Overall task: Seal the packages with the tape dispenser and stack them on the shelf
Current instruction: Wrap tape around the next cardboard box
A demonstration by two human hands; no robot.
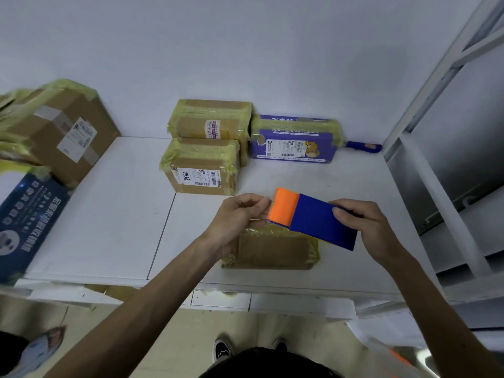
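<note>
Right hand [362,227] grip wraps blue rear of dispenser [313,218], holding it over box [272,249] on tabletop [114,214]. Left hand [240,216] pinches at orange front end, likely freeing tape end to start strip. Box lies near front edge, within reach. Taped boxes [204,148] sit parked at wall.

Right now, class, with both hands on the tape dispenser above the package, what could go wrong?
1. The left hand pinches right at the orange end of the tape dispenser, where a cutting blade may sit; fingers could get nicked.
2. The brown package lies unheld near the white table edge; pulling tape might shift it.
</note>
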